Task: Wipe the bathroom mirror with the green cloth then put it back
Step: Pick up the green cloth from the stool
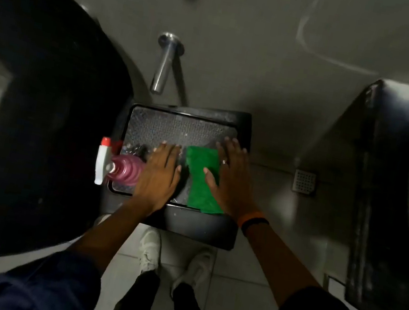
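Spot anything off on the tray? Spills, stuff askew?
Nothing spilled. The green cloth lies flat but its near end overhangs the tray's front rim. The spray bottle sits at the left edge, its nozzle poking past the rim.

Green cloth (200, 178), pink bottle (126, 169).

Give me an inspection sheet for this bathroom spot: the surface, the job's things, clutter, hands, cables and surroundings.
Surface: black tray with a textured liner, on a dark stand.
Job's things: green cloth lies flat on the tray's right side.
Clutter: pink spray bottle with a white trigger at the tray's left edge.
Hands: left hand flat on the tray, empty; right hand flat, palm on the cloth's right edge, no grip closed.
Cables: nothing seen.
Surroundings: metal spout on the wall, floor drain, tiled floor, white shoes below.
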Tool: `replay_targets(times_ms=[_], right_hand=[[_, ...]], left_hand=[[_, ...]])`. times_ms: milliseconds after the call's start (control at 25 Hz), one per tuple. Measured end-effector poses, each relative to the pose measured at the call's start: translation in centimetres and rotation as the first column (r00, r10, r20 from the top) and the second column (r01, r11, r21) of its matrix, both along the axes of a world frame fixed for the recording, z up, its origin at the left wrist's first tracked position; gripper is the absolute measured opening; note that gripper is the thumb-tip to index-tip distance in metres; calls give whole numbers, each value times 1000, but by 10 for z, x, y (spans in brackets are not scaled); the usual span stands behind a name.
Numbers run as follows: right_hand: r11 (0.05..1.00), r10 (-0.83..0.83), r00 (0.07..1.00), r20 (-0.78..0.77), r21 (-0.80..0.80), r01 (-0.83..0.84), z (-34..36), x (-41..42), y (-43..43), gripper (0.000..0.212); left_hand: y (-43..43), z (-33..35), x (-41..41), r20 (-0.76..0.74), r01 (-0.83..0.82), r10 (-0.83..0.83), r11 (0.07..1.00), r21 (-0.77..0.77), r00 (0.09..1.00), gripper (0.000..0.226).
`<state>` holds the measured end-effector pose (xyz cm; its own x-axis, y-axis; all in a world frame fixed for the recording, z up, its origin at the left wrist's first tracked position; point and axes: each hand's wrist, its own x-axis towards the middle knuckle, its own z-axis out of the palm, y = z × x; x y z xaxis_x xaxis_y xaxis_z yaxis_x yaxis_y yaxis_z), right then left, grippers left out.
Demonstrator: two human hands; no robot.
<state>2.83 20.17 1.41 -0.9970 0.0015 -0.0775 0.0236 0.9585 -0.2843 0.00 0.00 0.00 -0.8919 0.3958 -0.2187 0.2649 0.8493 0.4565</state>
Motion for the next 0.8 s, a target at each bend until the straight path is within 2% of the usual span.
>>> replay_targets(times_ms=[160,240,400,520,640,720,800], right_hand=[[989,112,987,119,80,-122,-77,3,-11,62],[986,144,980,139,68,-155,-101,0,-16,56],[995,93,996,-8,46,-92,-123,0,-20,58],[998,63,994,-92,19,-61,-120,-7,-21,55],[997,72,995,-64,20,-71,-96,-15,-22,55],[998,-23,997,-70,-67,19,-65,-17,-15,49],[969,-174,973,-152,-203,142,-23,-21,-3,40]], left_hand=[[-5,-66,8,45,36,-33,998,-60,998,54],[-4,-84,8,58,35,-33,999,-31,998,53],[-3,-99,8,16,-2,2,1000,11,1000,50],[0,-92,5,14,5,-5,1000,7,1000,51],[6,-68,0,-48,22,-22,1000,-14,999,54],[14,-36,-6,-146,41,-42,999,-7,988,55],[24,3,-15,-238,52,-49,999,6,970,56]])
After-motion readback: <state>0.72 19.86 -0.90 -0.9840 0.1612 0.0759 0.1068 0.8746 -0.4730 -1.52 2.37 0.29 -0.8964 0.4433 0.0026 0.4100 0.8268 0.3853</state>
